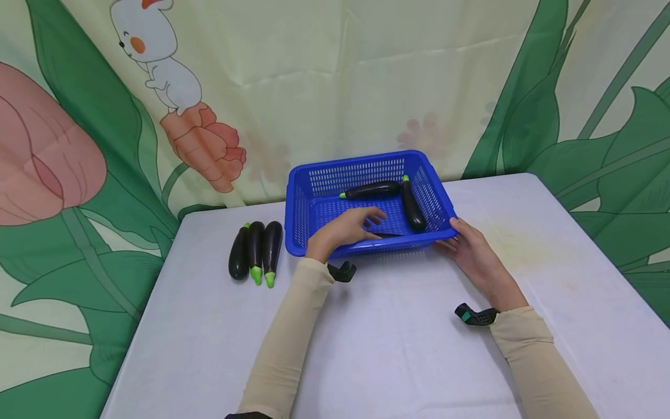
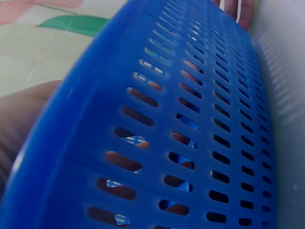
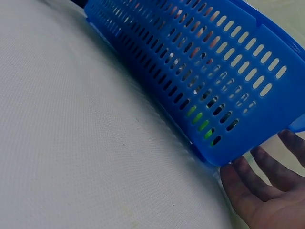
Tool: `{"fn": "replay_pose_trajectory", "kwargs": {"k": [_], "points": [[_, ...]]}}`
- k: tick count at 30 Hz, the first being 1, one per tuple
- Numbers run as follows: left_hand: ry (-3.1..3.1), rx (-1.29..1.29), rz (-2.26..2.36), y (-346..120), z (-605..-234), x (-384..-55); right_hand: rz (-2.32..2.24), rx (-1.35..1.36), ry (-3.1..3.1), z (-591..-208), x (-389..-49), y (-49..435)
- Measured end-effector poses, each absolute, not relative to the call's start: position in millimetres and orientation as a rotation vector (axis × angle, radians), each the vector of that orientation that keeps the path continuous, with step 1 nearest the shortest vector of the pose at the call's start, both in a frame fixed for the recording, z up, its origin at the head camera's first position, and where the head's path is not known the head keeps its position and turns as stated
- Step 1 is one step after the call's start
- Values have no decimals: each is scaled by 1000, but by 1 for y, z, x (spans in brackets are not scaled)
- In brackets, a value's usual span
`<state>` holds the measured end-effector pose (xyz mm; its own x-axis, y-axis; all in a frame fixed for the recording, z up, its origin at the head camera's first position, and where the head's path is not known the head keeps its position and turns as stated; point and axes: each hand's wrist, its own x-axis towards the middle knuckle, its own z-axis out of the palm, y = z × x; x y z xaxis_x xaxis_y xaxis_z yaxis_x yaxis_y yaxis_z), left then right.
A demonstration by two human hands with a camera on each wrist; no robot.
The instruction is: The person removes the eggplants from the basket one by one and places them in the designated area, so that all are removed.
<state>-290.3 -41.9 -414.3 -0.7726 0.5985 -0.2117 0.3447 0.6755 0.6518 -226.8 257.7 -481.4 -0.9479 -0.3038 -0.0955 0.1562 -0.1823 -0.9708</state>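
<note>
A blue slotted plastic basket (image 1: 335, 160) stands at the back of the table. Inside are two dark eggplants (image 1: 373, 190) with green stem ends, one along the back, the other (image 1: 413, 206) toward the right. Along the front wall a dark strip of another eggplant (image 1: 389, 235) shows, mostly hidden. My left hand (image 1: 348, 228) reaches over the front rim, fingers bent beside this eggplant; whether they grip it is unclear. My right hand (image 1: 473, 250) holds the basket's front right corner; in the right wrist view its fingertips (image 3: 259, 155) touch that corner.
Three more eggplants (image 1: 255, 250) lie side by side on the white tablecloth (image 1: 387, 337), left of the basket. A printed curtain (image 1: 293, 75) hangs right behind the table. Black wrist cameras (image 1: 473, 315) sit on both wrists.
</note>
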Motion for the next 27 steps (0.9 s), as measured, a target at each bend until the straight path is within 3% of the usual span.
{"fn": "replay_pose_trajectory", "kwargs": {"k": [27], "points": [[2419,759,711,-40,-423,-299,-2182,-155,1822,-479,-226,257]]}}
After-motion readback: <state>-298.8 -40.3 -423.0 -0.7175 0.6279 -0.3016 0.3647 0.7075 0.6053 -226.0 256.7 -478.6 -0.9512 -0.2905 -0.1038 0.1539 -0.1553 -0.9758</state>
